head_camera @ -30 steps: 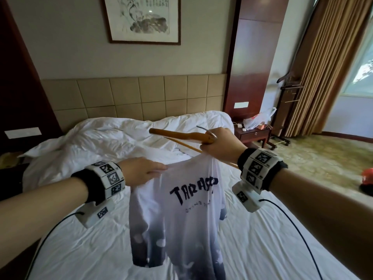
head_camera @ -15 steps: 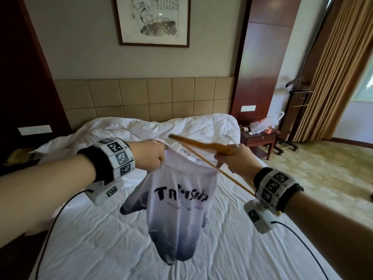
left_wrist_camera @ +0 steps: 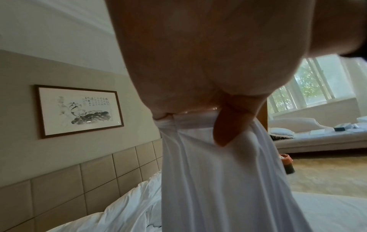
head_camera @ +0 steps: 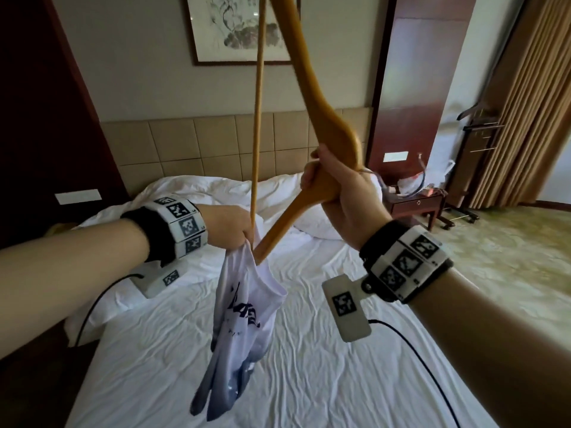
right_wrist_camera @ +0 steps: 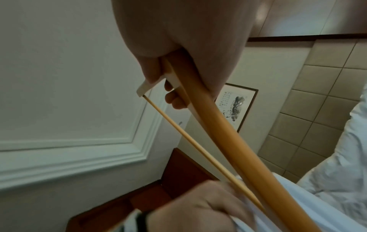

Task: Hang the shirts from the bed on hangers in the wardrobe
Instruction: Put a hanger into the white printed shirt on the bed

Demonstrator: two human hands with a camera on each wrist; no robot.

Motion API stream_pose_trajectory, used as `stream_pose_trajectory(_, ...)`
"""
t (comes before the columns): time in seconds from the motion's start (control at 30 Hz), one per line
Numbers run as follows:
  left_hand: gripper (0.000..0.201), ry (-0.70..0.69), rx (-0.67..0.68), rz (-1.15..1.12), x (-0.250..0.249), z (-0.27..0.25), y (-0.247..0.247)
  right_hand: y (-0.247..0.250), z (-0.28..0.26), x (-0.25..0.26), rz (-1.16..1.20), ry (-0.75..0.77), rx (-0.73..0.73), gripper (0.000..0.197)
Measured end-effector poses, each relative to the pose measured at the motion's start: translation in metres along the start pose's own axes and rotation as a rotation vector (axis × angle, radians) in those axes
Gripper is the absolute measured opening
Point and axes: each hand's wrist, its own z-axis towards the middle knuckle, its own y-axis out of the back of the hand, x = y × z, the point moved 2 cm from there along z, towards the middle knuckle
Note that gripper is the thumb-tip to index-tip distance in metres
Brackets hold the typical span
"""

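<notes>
Hanger (head_camera: 321, 125) tipped from near level to steep; lower arm tip now at shirt (head_camera: 244, 307) neck. Right hand (head_camera: 343, 193) wrapped round hanger's middle. Left hand (head_camera: 230, 225) pinches bunched collar, shirt hanging limp above bed (head_camera: 309, 350), no longer spread by the shoulders. Judgement: threading has begun; other shoulder still to seat, wardrobe not in view

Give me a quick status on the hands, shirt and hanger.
Left hand grips white printed T-shirt at its top. Right hand holds wooden hanger tipped upright, lower end at the shirt opening. Shirt not yet on hanger. Nothing in the way.
</notes>
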Motion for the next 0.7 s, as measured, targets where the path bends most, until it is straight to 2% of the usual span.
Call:
stream_pose_trajectory(0.07, 0.034, 0.010, -0.045, -0.057, 0.002, -0.006, 0.007, 0.006, -0.004, -0.016, -0.105, -0.043, 0.022, 0.006)
stream_pose_trajectory(0.13, 0.026, 0.050, -0.092, -0.083, 0.009, -0.014, 0.015, 0.015, -0.009, -0.031, -0.241, -0.112, 0.037, 0.009)
stream_pose_trajectory(0.33, 0.025, 0.157, -0.092, -0.057, 0.054, -0.032, 0.008, 0.038, -0.011, -0.044, -0.588, -0.265, 0.130, 0.016)
stream_pose_trajectory(0.6, 0.027, 0.205, -0.197, 0.051, 0.083, -0.046, -0.016, 0.077, -0.021, -0.036, -0.610, -0.360, 0.204, 0.040)
stream_pose_trajectory(0.7, 0.032, 0.152, -0.230, 0.054, 0.083, -0.043, -0.020, 0.084, -0.013, -0.025, -0.680, -0.401, 0.216, 0.055)
